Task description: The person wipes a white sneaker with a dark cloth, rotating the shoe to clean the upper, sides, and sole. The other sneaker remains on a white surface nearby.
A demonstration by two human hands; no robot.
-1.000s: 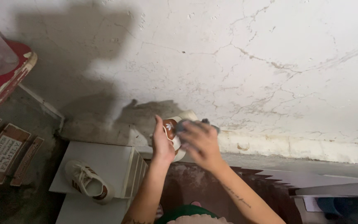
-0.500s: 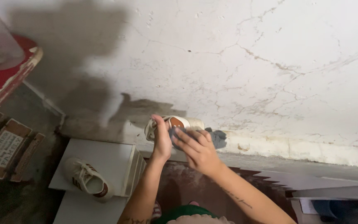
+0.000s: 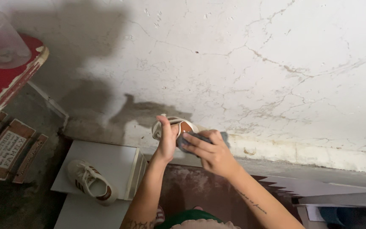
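Observation:
My left hand [image 3: 166,140] grips a small white sneaker [image 3: 178,126] with a brown heel patch, held up in front of the cracked white wall [image 3: 242,55]. My right hand [image 3: 210,150] presses a grey-blue cloth [image 3: 201,138] against the heel end of that shoe. The shoe's toe is hidden behind my left hand. A matching white sneaker [image 3: 89,181] with brown stripes lies on its side on a white box [image 3: 106,163] at the lower left.
A red wooden tabletop [image 3: 5,80] with a clear plastic cup [image 3: 1,40] stands at the upper left. A brown wooden sign [image 3: 7,150] lies on the dark floor below it. Pale jagged-edged sheets [image 3: 318,186] lie at the lower right.
The shoe has been turned in my left hand, so its opening now faces up. My right hand with the cloth has shifted slightly along the heel. The camera tilted a little.

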